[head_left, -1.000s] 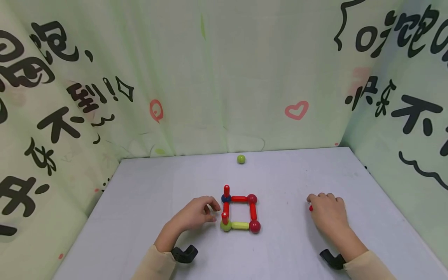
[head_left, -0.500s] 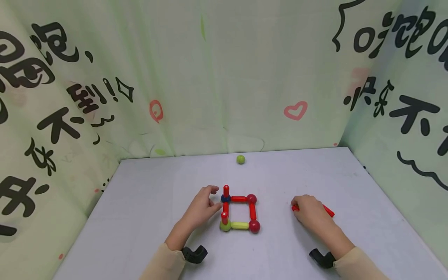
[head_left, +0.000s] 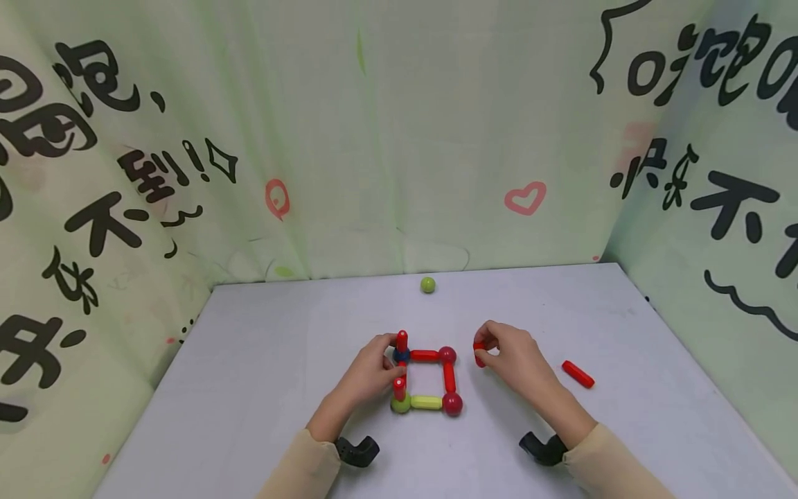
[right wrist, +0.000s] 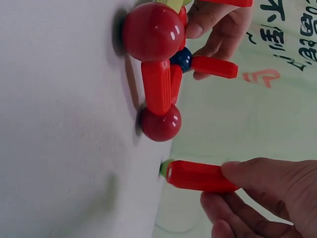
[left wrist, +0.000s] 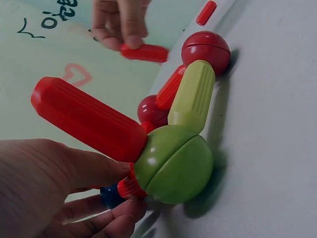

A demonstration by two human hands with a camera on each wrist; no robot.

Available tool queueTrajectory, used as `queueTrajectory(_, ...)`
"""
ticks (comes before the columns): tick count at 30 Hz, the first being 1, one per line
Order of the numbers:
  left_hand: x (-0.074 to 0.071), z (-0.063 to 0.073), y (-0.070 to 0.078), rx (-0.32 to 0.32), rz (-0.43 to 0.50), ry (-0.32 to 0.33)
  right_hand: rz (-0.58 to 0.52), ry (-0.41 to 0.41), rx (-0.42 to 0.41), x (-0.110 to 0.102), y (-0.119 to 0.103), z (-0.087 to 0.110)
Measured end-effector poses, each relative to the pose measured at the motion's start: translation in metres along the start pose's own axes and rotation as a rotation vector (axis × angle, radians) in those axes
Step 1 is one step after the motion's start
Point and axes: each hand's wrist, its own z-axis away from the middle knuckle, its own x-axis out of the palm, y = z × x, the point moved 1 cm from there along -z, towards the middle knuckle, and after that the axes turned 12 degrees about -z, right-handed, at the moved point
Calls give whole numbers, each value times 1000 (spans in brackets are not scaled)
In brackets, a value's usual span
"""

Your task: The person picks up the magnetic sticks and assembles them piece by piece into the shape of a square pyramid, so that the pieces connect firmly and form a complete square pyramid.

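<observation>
A square frame of magnetic-looking rods and balls lies on the table, with red balls (head_left: 451,404) at its right corners, a green ball (left wrist: 173,163) at near left and a blue ball (right wrist: 182,59) at far left. Two red rods (left wrist: 89,116) stand upright from its left corners. The left hand (head_left: 368,371) holds the frame's left side, thumb and fingers about the red rod between the green and blue balls. Off the frame's right side, the right hand (head_left: 514,353) pinches a loose red rod (right wrist: 200,176) above the table, apart from the frame.
Another red rod (head_left: 578,374) lies on the table right of the right hand. A single light green ball (head_left: 427,285) sits near the table's back edge. Printed curtains (head_left: 349,138) stand behind and at both sides of the white table (head_left: 280,333).
The right hand has lifted a red rod and carried it left toward the frame, leaving another rod behind. The left hand has moved right and taken hold of the frame's left side.
</observation>
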Motion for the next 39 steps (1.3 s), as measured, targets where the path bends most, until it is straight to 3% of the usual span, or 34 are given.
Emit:
queueTrajectory(7, 3, 1, 0, 22, 19, -2, -72, 69, -120, 13, -7, -7)
queueTrajectory(23, 4, -1, 0, -7, 7, -15, -35, 59, -137, 25, -9, -9)
queueTrajectory(30, 3, 0, 0, -8, 13, -22, 168, 65, -59, 7, 5, -1)
queueTrajectory(39, 1, 0, -2, 1, -18, -11, 491, -5, 84, -31, 39, 20)
